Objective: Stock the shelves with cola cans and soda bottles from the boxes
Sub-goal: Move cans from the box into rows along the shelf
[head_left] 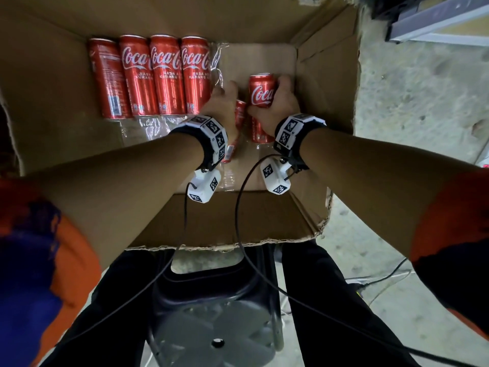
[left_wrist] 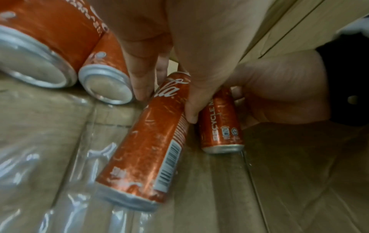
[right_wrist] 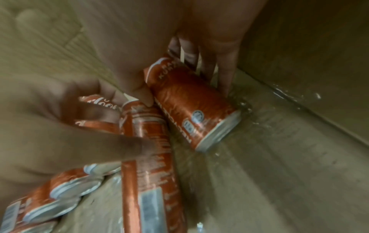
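Observation:
An open cardboard box [head_left: 325, 83] holds several red cola cans [head_left: 153, 75] lying in a row at its far left. My left hand [head_left: 225, 99] grips one lying can [head_left: 240, 112], mostly hidden under the hand in the head view. In the left wrist view my left hand [left_wrist: 165, 104] has fingers and thumb around that can [left_wrist: 147, 149]. Beside it, my right hand [head_left: 277, 99] grips another can [head_left: 260, 94] near the box's right wall. In the right wrist view my right hand [right_wrist: 185, 94] has thumb and fingers curled round this can [right_wrist: 191, 113].
Clear plastic wrap [head_left: 148, 128] lies crumpled on the box floor. The near flap [head_left: 238, 221] hangs toward me above a dark stool [head_left: 217, 313]. Black cables [head_left: 238, 207] trail from both wrists. Concrete floor [head_left: 410, 128] lies to the right, with a metal shelf edge [head_left: 436, 22] at top right.

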The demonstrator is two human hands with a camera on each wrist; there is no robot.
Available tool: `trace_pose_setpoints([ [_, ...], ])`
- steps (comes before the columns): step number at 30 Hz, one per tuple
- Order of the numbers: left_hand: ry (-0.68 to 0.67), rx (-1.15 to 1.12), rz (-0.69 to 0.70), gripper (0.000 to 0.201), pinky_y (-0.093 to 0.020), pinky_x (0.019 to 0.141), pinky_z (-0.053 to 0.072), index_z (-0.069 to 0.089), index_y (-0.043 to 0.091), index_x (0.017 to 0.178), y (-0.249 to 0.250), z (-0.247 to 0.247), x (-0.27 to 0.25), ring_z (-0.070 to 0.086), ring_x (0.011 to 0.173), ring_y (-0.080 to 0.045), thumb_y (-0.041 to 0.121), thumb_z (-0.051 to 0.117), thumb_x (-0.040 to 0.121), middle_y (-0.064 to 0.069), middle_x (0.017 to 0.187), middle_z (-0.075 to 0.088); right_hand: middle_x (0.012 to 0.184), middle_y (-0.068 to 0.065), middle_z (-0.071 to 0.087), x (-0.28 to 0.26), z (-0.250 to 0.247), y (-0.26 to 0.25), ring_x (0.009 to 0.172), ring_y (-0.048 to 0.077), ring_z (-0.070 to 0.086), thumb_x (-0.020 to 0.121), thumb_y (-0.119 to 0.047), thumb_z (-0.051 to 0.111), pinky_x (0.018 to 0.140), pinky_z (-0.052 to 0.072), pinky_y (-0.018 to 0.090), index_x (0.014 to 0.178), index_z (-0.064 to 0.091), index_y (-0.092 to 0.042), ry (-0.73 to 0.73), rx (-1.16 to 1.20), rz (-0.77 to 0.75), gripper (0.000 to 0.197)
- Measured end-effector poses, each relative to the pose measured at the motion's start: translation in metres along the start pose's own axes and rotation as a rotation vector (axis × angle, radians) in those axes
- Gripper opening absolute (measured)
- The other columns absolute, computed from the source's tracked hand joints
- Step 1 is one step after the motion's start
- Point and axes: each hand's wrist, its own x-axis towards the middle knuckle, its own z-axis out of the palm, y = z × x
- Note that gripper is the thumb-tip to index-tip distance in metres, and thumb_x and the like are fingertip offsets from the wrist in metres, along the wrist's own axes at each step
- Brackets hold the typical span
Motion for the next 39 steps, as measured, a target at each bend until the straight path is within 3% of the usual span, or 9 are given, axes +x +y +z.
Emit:
trace_pose_setpoints([
  [3,0.033,-0.062,-0.034,0.055,-0.030,0.088,0.041,0.037,0.009,0.133,-0.001,0.011,-0.003,0.059,0.115,-0.030,0.016,0.070,0.089,-0.016,0.133,0.054,0.126,0.003,0.057,-0.005,-0.001,-0.002,0.107,0.019,0.059,0.075,-0.023,0.083,0.093,0.049,0.034,0.138,0.030,-0.018,0.019,0.044,0.006,0.083],
  [7,-0.014,-0.110,-0.196,0.084,-0.044,0.110,0.042,0.027,0.008,0.146,0.002,0.012,-0.006,0.048,0.129,-0.033,0.012,0.080,0.080,-0.014,0.142,0.041,0.118,0.000,0.055,-0.011,-0.007,-0.006,0.102,0.017,0.058,0.081,-0.020,0.079,0.090,0.048,0.034,0.142,0.028,-0.017,0.029,0.113,0.023,0.079],
  [12,-0.118,-0.194,-0.167,0.085,-0.043,0.106,0.046,0.036,0.010,0.145,-0.009,0.017,-0.013,0.054,0.124,-0.031,0.021,0.085,0.077,-0.013,0.138,0.049,0.110,-0.005,0.061,-0.021,-0.016,-0.016,0.091,0.011,0.061,0.084,-0.025,0.076,0.083,0.051,0.030,0.147,0.034,-0.022,0.051,0.167,0.031,0.076],
  [19,-0.118,-0.545,-0.177,0.073,-0.037,0.090,0.048,0.040,0.019,0.135,-0.031,0.001,-0.048,0.060,0.102,-0.018,0.016,0.084,0.078,0.006,0.109,0.060,0.096,-0.018,0.057,-0.042,-0.035,-0.024,0.079,-0.009,0.055,0.082,-0.027,0.079,0.053,0.036,-0.002,0.141,0.043,-0.023,0.058,0.183,-0.054,0.070],
  [23,-0.045,-0.668,-0.181,0.066,-0.020,0.071,0.044,0.036,0.022,0.129,-0.035,-0.024,-0.083,0.059,0.086,-0.003,0.010,0.080,0.081,0.009,0.099,0.059,0.090,-0.020,0.056,-0.069,-0.049,-0.033,0.077,-0.008,0.055,0.079,-0.034,0.080,0.062,0.038,0.007,0.123,0.049,-0.028,0.063,0.153,-0.065,0.054],
  [28,0.032,-0.698,-0.182,0.064,-0.015,0.069,0.048,0.043,0.022,0.127,-0.026,-0.065,-0.141,0.059,0.084,-0.001,0.008,0.079,0.077,0.009,0.099,0.061,0.089,-0.014,0.066,-0.125,-0.073,-0.049,0.075,-0.005,0.063,0.077,-0.030,0.081,0.063,0.045,0.006,0.120,0.060,-0.020,0.009,0.175,-0.076,0.050],
  [30,0.051,-0.712,-0.172,0.062,-0.007,0.060,0.044,0.048,0.017,0.129,-0.020,-0.081,-0.166,0.059,0.082,0.003,0.010,0.081,0.076,0.008,0.101,0.064,0.090,-0.010,0.071,-0.154,-0.081,-0.057,0.077,0.000,0.069,0.072,-0.031,0.082,0.074,0.054,0.019,0.118,0.064,-0.019,-0.020,0.180,-0.087,0.051],
  [33,0.050,-0.774,-0.180,0.053,-0.008,0.062,0.044,0.057,0.018,0.121,-0.008,-0.104,-0.209,0.063,0.079,0.005,0.024,0.085,0.077,0.010,0.097,0.068,0.089,-0.007,0.075,-0.201,-0.098,-0.071,0.078,0.006,0.072,0.066,-0.030,0.084,0.080,0.059,0.031,0.116,0.066,-0.021,-0.060,0.219,-0.097,0.054],
  [39,0.048,-0.836,-0.187,0.046,-0.024,0.080,0.056,0.068,0.017,0.101,0.019,-0.158,-0.303,0.071,0.081,-0.008,0.030,0.093,0.065,0.005,0.088,0.074,0.081,-0.008,0.070,-0.303,-0.137,-0.108,0.070,0.005,0.068,0.070,-0.002,0.082,0.066,0.052,0.019,0.099,0.062,-0.022,-0.164,0.288,-0.186,0.040],
])
